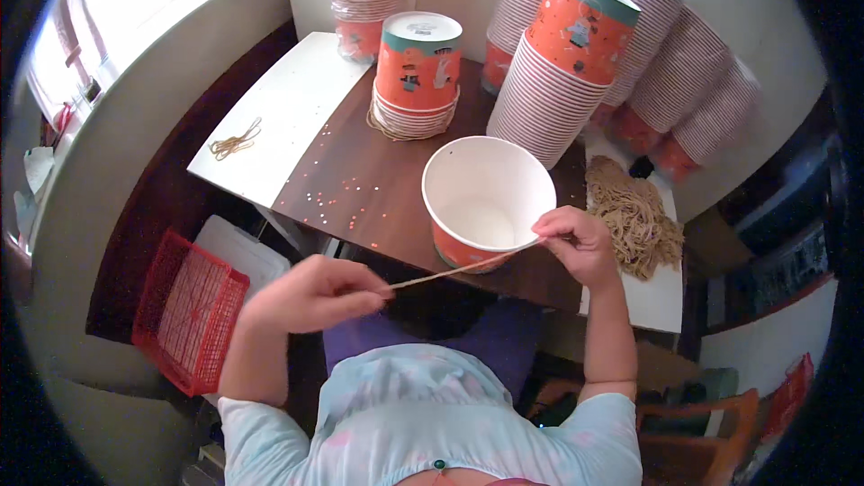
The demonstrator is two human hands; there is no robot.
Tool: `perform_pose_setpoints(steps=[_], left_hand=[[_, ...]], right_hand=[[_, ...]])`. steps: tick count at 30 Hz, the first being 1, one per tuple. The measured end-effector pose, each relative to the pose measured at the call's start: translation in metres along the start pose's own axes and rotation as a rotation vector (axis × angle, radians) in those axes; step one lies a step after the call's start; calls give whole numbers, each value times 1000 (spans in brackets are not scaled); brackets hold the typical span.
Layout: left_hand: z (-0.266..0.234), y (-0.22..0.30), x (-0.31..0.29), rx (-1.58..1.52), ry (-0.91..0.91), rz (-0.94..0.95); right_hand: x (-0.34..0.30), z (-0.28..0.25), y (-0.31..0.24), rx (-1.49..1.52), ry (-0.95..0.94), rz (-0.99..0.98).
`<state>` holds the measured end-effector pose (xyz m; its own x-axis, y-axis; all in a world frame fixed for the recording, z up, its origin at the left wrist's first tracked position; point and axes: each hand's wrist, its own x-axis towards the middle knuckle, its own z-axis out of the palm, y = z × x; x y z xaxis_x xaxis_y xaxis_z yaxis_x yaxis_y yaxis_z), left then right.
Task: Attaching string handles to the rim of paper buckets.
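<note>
A tan cord [441, 277] runs between my two hands, in front of a round paper bucket. My left hand [315, 295], in front of the table edge, pinches one end. With fingers closed at the bucket's right rim, my right hand [576, 238] grips the other end. The paper bucket [490, 189] stands upright near the table edge, its white inside facing up and its orange printed outside partly showing below. Beyond it, a short stack of upturned orange buckets [418, 72] has cord around its lowest rims. A tall leaning stack of buckets [567, 63] rises behind on the right.
A heap of loose cord [634, 216] lies on the table's white right part; a few strands of cord [236, 139] lie at left. Small punched paper dots [346, 207] are scattered on the brown top. More wrapped stacks [679, 81] stand behind. A red basket [193, 310] sits lower left.
</note>
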<state>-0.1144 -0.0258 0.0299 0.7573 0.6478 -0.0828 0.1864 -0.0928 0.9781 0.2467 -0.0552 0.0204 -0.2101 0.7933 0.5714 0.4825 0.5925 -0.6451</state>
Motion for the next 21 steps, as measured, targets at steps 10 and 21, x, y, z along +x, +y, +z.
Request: perform_pose_setpoints(steps=[10,21], left_hand=[[27,16,26,-163,53,-17],[41,-16,48,-787,-202,-365]], right_hand=[[-3,5,-77,-359,-43,99],[-10,47,-70,68,-56,398]])
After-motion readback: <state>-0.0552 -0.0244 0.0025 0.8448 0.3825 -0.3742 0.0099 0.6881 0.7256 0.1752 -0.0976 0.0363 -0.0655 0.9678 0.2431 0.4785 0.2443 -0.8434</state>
